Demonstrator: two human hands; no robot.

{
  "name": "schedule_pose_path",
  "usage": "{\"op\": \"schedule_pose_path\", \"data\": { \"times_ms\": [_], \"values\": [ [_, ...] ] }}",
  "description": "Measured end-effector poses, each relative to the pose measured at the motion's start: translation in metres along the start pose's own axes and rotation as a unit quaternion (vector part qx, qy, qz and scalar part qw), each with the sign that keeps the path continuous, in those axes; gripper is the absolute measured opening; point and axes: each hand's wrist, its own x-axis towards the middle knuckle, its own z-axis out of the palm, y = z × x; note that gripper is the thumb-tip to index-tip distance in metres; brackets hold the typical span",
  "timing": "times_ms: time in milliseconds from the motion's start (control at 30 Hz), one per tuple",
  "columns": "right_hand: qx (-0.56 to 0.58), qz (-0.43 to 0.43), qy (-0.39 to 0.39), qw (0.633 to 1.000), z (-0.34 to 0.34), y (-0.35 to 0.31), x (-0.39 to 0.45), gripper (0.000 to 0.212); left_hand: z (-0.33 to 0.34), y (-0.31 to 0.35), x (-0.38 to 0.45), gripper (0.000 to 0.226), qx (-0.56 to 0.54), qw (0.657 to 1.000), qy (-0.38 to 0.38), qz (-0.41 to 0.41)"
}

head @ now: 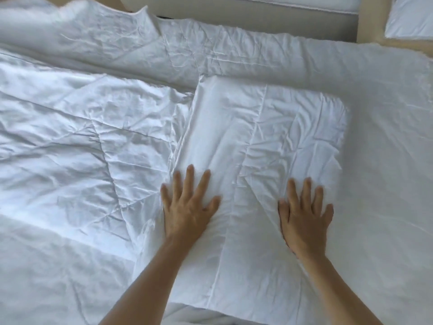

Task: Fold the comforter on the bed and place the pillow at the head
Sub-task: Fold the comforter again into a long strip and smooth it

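Under your flat, spread palms, left hand (188,208) and right hand (304,215) well apart, the folded comforter (257,127) panel runs lengthwise away from you.

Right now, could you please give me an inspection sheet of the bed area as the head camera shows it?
Surface: bed, white and wrinkled, bare sheet showing on the right side.
Job's things: comforter, white, quilted, creased, spread across the left and far side; its folded section lies as a thicker rectangular layer in the middle. A white pillow sits at the top right corner, apart from the bed, partly out of frame.
Clutter: nothing seen.
Hands: left hand and right hand both press flat on the folded section, fingers spread, grasping nothing; slightly blurred.
Cables: nothing seen.
Surroundings: beige furniture beyond the far edge; what it is cannot be told.
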Motion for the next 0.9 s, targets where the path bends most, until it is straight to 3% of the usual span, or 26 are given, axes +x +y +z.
{"op": "schedule_pose_path", "data": {
  "times_ms": [200, 400, 600, 900],
  "values": [
    [-0.005, 0.016, -0.086, 0.996, -0.024, -0.001, -0.037, 0.069, -0.034, -0.024, -0.065, 0.076, 0.000, 0.998, -0.061, -0.024],
    [0.062, -0.124, -0.032, 0.990, -0.096, -0.110, -0.097, 0.069, -0.127, -0.044, -0.124, 0.073, -0.077, 0.991, 0.074, -0.082],
    [0.068, -0.273, 0.032, 0.959, -0.150, -0.242, -0.228, 0.072, -0.214, -0.158, -0.234, 0.074, -0.105, 0.965, 0.186, -0.151],
    [0.046, -0.450, 0.021, 0.891, -0.165, -0.433, -0.459, 0.074, -0.305, -0.342, -0.455, 0.076, -0.118, 0.914, 0.255, -0.292]
  ]
}}
